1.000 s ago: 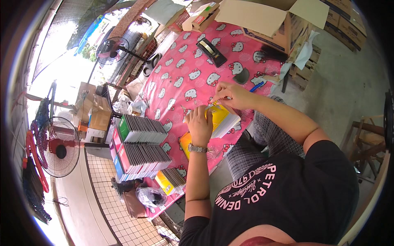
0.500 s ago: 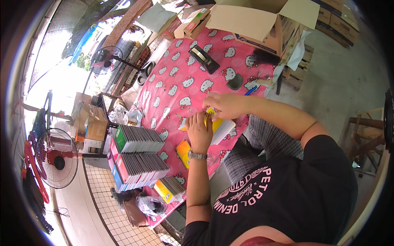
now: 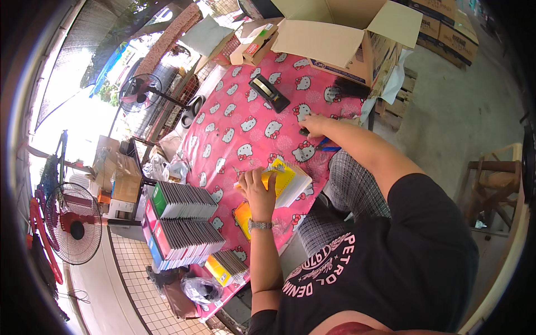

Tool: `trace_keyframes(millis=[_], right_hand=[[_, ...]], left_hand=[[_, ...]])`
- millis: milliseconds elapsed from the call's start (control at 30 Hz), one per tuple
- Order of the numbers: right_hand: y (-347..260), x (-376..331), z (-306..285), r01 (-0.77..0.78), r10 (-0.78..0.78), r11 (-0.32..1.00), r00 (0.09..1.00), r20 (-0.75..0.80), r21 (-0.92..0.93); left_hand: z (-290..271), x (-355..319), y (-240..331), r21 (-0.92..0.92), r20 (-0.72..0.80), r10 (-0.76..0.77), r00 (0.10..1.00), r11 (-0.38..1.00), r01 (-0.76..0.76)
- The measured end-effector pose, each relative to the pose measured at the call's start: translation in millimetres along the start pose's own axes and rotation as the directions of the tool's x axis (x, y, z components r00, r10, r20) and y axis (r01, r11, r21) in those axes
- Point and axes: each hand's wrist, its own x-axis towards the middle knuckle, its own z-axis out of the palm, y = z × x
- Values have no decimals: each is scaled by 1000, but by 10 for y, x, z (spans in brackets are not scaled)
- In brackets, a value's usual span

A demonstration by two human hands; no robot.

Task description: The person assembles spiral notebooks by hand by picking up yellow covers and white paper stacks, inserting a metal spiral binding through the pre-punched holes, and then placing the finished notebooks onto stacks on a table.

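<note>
My left hand grips the edge of a yellow-covered notebook, with its thumb on the cover and its fingers curled along the left side. White pages show at the notebook's right. Farther off to the right, my right hand is closed over a small dark object, mostly hidden by the fingers. Just below that hand lies a blue-handled tool, whose kind I cannot make out. An orange-yellow spiral notebook lies beside my left wrist.
Stacked spiral notebooks stand at the left, with a smaller yellow stack nearer. A black tape dispenser sits on the pink tablecloth. An open cardboard box and a dark brush are at the far right.
My right hand has left the notebook and moved right, onto the small dark object. My left hand stays at the notebook. The view has shifted slightly.
</note>
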Motion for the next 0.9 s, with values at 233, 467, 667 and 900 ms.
trace_keyframes(millis=[233, 467, 667, 900], right_hand=[[-570, -177, -587, 132, -290, 179, 954, -76, 975], [-1064, -532, -998, -73, -566, 33, 821, 79, 997], [-1041, -411, -1009, 125, -597, 351, 793, 119, 928], [-1104, -528, -1046, -109, -708, -221, 701, -82, 969]], left_hand=[[-48, -3, -45, -95, -13, 44, 999, 994, -45], [-74, 80, -30, -151, -19, 72, 997, 986, -74], [-34, 105, -83, -258, 24, 72, 997, 964, -63], [-43, 131, -105, -271, -4, 78, 997, 960, -76]])
